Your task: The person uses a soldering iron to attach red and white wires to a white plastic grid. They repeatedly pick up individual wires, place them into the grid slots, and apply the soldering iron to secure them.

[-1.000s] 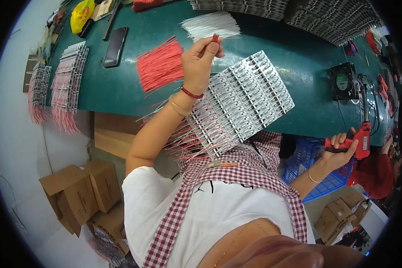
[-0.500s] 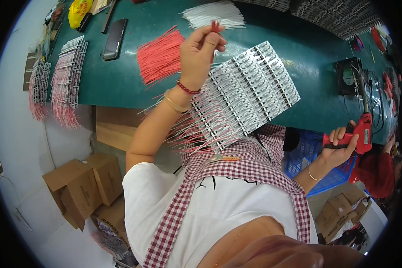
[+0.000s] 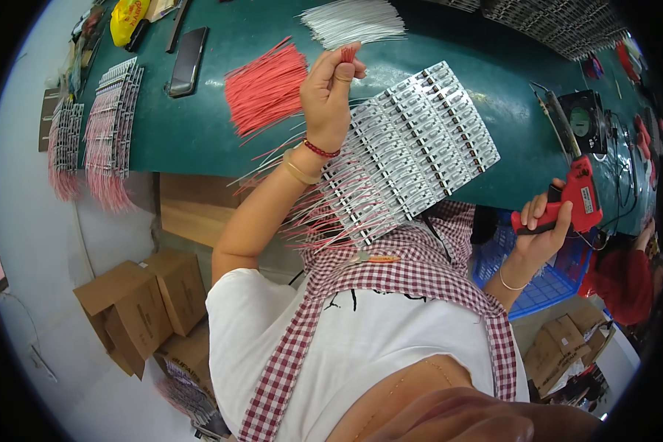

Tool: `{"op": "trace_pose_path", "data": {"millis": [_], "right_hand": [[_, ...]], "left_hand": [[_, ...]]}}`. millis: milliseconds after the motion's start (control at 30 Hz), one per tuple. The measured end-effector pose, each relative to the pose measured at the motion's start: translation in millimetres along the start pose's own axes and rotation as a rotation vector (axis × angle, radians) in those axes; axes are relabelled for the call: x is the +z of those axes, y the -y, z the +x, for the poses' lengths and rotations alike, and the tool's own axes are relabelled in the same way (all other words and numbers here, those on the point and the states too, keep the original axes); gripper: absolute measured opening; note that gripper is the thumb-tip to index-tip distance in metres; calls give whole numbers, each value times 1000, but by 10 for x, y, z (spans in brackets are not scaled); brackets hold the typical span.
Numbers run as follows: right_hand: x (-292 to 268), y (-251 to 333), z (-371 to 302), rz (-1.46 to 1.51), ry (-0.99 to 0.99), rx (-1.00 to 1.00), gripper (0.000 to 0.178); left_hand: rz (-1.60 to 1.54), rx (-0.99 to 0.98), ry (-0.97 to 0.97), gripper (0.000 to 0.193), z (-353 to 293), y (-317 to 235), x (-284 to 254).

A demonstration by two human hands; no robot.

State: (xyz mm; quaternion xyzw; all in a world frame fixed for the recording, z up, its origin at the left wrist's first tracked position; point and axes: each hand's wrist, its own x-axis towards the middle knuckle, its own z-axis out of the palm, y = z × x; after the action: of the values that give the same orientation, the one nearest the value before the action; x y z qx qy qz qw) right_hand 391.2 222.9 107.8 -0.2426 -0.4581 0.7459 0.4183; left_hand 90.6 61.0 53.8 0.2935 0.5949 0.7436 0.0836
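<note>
My left hand is closed around a small bunch of red wires, whose ends stick up past the fingertips. Just below it lies a tilted panel of small white circuit boards set in rows, overhanging the near table edge. Red and white wires trail from its left rows toward my apron. My right hand grips the handle of a red soldering gun, its long metal tip pointing up and left, right of the panel and apart from it. A pile of red wires rests left of my left hand.
White wires lie at the far side of the green table. A phone and finished-looking wired panels are at left. More boards are stacked at the far right. A blue crate and cardboard boxes stand below.
The soldering gun in my right hand has moved left and its tip has tilted toward the panel. My left hand, still holding the red wires, has shifted slightly left and down.
</note>
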Motion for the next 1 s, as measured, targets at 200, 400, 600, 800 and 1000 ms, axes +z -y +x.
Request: {"op": "trace_pose_path", "data": {"millis": [200,400,600,800,1000], "right_hand": [[18,-34,-1,11,16,17,43],[86,28,-96,-55,12,34,46],[307,-140,-191,-388,26,74,52],[617,-476,-202,-364,88,322,41],[673,-648,-229,-521,125,450,33]], "left_hand": [[14,77,49,21,-36,-22,-37],[154,-132,103,17,51,-564,-149],[966,307,534,16,-46,-372,-295],[1062,409,546,24,-145,-96,-201],[1034,427,576,27,-165,17,-187]]}}
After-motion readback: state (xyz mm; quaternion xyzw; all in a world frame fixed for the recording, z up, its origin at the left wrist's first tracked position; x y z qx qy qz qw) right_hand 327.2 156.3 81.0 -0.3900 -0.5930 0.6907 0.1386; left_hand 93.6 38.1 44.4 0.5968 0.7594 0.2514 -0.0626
